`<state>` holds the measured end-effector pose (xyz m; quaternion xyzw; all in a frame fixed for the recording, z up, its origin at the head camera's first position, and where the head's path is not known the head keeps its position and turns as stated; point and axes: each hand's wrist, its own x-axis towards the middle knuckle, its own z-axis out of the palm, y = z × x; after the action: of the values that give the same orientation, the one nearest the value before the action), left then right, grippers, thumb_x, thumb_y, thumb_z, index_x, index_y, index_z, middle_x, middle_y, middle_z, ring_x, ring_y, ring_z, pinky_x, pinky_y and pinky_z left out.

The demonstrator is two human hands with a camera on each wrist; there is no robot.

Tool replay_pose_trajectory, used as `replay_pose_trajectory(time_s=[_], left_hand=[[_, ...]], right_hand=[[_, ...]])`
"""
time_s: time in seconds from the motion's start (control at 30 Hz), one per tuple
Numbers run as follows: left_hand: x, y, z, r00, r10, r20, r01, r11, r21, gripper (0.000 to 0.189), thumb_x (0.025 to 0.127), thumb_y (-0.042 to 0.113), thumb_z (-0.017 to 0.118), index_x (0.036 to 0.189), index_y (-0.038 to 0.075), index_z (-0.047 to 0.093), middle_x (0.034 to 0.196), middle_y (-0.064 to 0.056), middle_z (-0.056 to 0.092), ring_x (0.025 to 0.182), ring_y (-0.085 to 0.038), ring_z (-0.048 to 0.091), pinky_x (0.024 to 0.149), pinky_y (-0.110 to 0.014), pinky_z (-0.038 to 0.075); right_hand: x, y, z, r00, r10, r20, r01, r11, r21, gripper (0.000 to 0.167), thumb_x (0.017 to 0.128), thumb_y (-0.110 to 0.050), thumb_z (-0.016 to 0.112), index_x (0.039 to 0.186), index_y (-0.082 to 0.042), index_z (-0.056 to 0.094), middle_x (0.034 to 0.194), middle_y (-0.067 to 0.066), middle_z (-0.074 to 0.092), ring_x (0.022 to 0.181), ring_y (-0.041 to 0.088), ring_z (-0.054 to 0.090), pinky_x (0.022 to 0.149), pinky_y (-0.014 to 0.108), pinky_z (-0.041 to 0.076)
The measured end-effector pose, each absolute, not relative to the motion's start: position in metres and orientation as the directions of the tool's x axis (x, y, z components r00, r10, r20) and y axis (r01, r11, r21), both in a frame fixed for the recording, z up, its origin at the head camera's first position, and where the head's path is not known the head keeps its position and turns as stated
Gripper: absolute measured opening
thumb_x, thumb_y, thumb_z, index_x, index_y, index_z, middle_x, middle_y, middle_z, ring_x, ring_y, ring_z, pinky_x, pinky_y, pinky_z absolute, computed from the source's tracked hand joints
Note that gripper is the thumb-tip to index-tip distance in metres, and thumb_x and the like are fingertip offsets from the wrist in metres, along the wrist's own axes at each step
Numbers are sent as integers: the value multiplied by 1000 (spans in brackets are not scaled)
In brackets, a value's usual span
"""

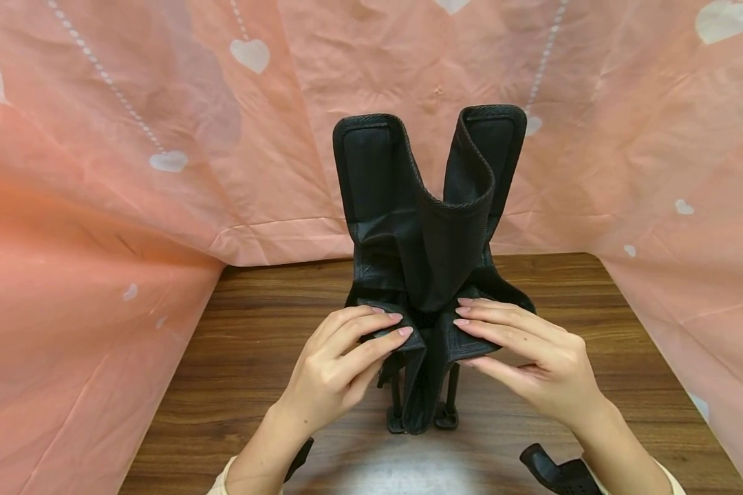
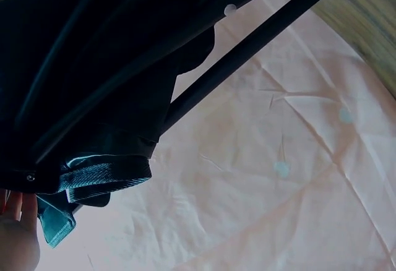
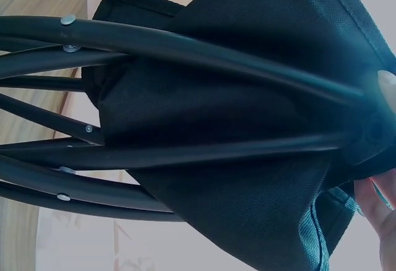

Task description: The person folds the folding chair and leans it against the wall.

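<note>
A black folding camp chair (image 1: 448, 261) stands half-collapsed between both hands, its fabric seat creased down the middle in a deep V. Two of its corner flaps rise at the far side. My left hand (image 1: 340, 361) grips the near left corner of the fabric, thumb underneath and fingers on top. On the near right corner, my right hand (image 1: 535, 354) does the same. Black metal tubes (image 3: 204, 153) with silver rivets run beneath the cloth in the right wrist view. In the left wrist view, a trimmed fabric edge (image 2: 111, 175) hangs beside the left fingertips.
The chair's feet (image 1: 447, 416) show close to the wooden tabletop (image 1: 272, 309). Pink cloth (image 1: 285, 172) with white hearts encloses the table at the back and both sides. A black curved piece (image 1: 551, 471) shows beside the right wrist.
</note>
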<state>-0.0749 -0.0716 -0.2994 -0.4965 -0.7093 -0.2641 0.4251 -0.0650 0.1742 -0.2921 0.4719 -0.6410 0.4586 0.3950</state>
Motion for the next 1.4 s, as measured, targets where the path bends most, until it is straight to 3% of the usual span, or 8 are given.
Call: replay_pose_trajectory(time_s=[0.67,1.13,1.4], left_hand=[[-76,-75,-301,-119,474,873,930,362,-70,23,93,8,62,114,5,71,110,-12,70,103,-27,63,95,-34,53],[-79,-83,-305,-172,411,895,927,376,6,26,94,18,63,114,2,70,113,-16,68,104,-31,62,94,-36,52],[-83,-99,-312,-235,357,904,912,402,79,32,92,23,66,115,1,69,115,-18,66,110,-32,59,105,-35,47]], right_hand=[[-63,171,-292,-243,-215,946,-964,161,-212,35,85,-20,74,93,14,71,106,16,72,113,15,65,101,19,49],[-63,171,-291,-244,-165,956,-953,224,-204,45,81,-26,78,100,14,70,104,20,71,111,15,65,100,20,50],[-68,183,-296,-224,-145,964,-955,230,-188,54,75,-31,82,103,14,69,106,22,71,110,24,65,101,23,50]])
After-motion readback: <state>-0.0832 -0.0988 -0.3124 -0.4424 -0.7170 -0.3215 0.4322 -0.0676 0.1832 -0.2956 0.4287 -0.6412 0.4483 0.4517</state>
